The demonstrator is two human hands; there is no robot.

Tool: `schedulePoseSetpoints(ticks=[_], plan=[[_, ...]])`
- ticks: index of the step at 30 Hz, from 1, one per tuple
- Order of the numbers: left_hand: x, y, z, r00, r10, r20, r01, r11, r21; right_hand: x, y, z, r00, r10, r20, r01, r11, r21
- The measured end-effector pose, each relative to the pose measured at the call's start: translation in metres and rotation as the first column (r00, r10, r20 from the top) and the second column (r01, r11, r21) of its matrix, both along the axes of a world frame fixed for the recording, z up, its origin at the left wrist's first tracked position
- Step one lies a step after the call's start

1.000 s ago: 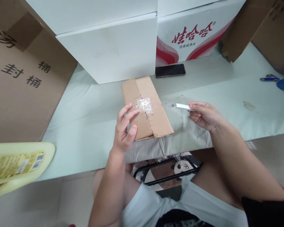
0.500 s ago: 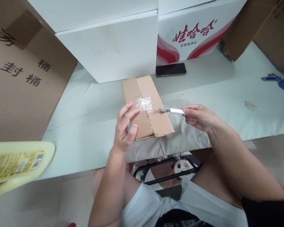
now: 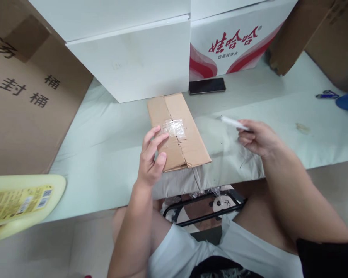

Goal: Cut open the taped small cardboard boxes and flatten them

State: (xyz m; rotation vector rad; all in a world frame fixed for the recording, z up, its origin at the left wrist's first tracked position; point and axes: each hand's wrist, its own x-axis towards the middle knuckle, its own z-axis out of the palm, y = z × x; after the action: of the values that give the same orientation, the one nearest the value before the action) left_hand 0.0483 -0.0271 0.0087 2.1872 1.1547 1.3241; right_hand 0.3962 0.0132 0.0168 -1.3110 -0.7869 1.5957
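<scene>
Pale green cloth-covered table (image 3: pixel 101 162): spread in front of you, bearing everything listed below that your hands do not hold.
Large brown cardboard carton with black characters (image 3: pixel 40 123): stands at your left.
Plain white rectangular carton (image 3: pixel 133 63): stands at the back, beyond your work.
Flat brown cardboard box (image 3: pixel 191 143): lies before you at an angle, its near end close to the table's front edge, its far end just beside the white carton; you can see a seam running lengthwise along its top.
Left hand (image 3: pixel 151 156): your fingers are spread and slightly bent, resting on the box's left half; your thumb is at its left edge.
Right hand (image 3: pixel 258 138): you grasp the cutter, to the right of the box.
Black flat phone (image 3: pixel 207 86): lies beyond the box, to its right.
Clear shiny tape patch (image 3: pixel 176 127): crosses the seam beside your left fingertips.
Slim white-handled cutter (image 3: pixel 232 122): points leftward from your right hand, apart from the box, its tip blurred.
</scene>
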Motion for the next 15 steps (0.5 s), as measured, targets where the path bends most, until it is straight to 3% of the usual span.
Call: schedulePoseSetpoints(ticks=[2, 4, 11, 15], plan=[[0.001, 0.0, 0.0, 1.0, -0.007, 0.009, 0.007, 1.0, 0.004, 0.001, 0.004, 0.003, 0.987, -0.155, -0.043, 0.159, 0.984, 0.086], [0.002, 0.0, 0.001, 1.0, -0.011, 0.016, 0.011, 1.0, 0.01, -0.003, 0.006, 0.006, 0.973, -0.225, -0.052, 0.231, 0.961, 0.152], [0.004, -0.001, 0.0, 1.0, 0.028, 0.001, -0.028, 1.0, 0.009, -0.03, -0.005, 0.021, 0.975, -0.196, 0.104, 0.16, 0.945, 0.284], [0.006, -0.002, -0.001, 1.0, 0.018, 0.01, -0.018, 1.0, -0.006, -0.036, -0.015, 0.034, 0.942, -0.269, 0.203, 0.158, 0.884, 0.44]])
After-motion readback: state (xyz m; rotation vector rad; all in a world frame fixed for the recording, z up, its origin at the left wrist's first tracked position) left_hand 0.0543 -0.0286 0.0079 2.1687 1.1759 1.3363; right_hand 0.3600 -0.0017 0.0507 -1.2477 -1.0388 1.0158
